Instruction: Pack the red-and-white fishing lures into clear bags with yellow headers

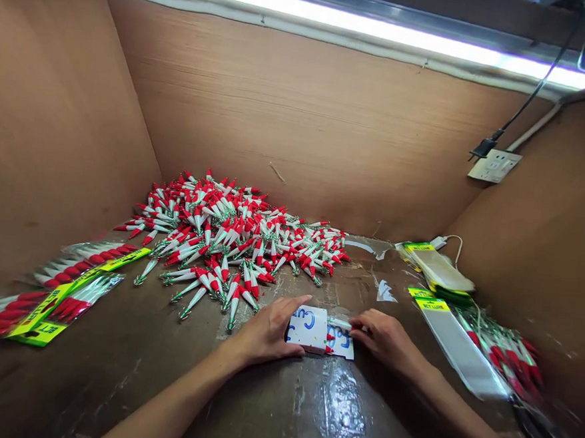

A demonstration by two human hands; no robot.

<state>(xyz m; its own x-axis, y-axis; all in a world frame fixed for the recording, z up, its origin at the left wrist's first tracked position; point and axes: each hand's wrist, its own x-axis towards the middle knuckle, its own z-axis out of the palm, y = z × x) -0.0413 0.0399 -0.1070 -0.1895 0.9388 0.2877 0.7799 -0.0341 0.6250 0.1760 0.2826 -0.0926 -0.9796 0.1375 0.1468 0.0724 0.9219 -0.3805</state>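
A small white cardboard holder [309, 328] with blue handwriting lies on the tabletop in front of me. My left hand [275, 328] is closed around its left end, thumb at the near edge and fingers at the far edge. Red tips of fishing lures [330, 344] poke out of the holder's right opening, over a flat white flap. At that side my right hand [382, 335] pinches a thin pale piece [339, 323], which looks like a white lure lying along the flap; the fingers partly hide it. Beyond my hands spreads a large pile of red-and-white lures [236, 225] with green hooks.
Filled lure packets [56, 306] with yellow-green labels lie at left. To the right are clear labelled sleeves [457, 337], another sleeve stack [442, 266] and more lures [508, 354]. Brown board walls [299, 126] enclose the table. A black plug [485, 147] hangs by a wall socket.
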